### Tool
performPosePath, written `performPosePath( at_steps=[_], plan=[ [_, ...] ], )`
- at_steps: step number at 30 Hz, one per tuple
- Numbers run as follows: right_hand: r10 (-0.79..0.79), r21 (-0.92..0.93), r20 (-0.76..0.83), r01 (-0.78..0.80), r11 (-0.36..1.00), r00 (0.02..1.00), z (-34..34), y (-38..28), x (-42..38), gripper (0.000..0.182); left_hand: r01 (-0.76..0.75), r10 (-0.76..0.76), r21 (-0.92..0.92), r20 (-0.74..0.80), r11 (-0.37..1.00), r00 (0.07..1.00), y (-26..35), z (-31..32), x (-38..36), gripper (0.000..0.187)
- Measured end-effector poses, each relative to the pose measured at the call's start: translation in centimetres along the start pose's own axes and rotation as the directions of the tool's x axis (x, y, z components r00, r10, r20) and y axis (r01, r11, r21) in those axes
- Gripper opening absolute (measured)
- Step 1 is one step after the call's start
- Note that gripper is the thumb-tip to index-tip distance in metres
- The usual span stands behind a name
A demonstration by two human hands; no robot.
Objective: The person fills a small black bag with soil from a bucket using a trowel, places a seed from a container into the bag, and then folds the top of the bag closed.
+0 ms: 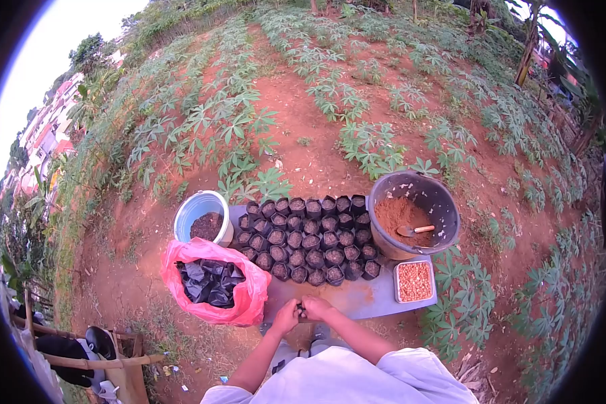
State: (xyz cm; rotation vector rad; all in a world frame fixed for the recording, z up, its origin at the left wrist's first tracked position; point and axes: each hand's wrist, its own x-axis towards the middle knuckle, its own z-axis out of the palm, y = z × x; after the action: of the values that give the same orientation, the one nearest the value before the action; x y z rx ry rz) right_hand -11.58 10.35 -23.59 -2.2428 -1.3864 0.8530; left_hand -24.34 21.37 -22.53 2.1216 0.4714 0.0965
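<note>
My left hand and my right hand meet over the near edge of the table, both with fingers closed. Between them is a small dark piece that looks like a folded black planting bag, mostly hidden by the fingers. Just beyond stand several rows of black planting bags filled with soil. To the left, an open pink plastic bag holds a heap of loose black planting bags.
A light blue bucket of dark soil stands at the table's left. On the right are a large dark bucket with reddish soil and a trowel, and a tray of orange-yellow seeds. Leafy crop rows lie beyond the grey table.
</note>
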Motion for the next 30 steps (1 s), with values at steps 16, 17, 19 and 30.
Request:
performPosePath(
  at_steps=[16, 17, 19, 30],
  plan=[
    [0.079, -0.119, 0.083, -0.069, 0.99, 0.993, 0.3, -1.2, 0.9, 0.036, 0.26, -0.241, -0.421, 0.099, 0.869, 0.966, -3.2, 0.5, 1.3, 0.016],
    [0.084, -0.133, 0.079, -0.073, 0.988, 0.993, 0.3, -1.3, 0.9, 0.035, 0.272, -0.261, -0.439, 0.086, 0.856, 0.961, -2.9, 0.6, 1.2, 0.016],
    [0.096, -0.114, 0.087, -0.086, 0.99, 0.992, 0.2, -1.6, 1.1, 0.033, 0.302, -0.303, -0.499, 0.081, 0.813, 0.95, -1.8, 0.1, 1.5, 0.017],
    [0.105, 0.026, 0.105, -0.108, 0.994, 0.989, 0.8, -0.3, 1.1, 0.031, 0.302, -0.316, -0.47, 0.051, 0.829, 0.947, -4.5, 2.2, 1.4, 0.024]
  ],
)
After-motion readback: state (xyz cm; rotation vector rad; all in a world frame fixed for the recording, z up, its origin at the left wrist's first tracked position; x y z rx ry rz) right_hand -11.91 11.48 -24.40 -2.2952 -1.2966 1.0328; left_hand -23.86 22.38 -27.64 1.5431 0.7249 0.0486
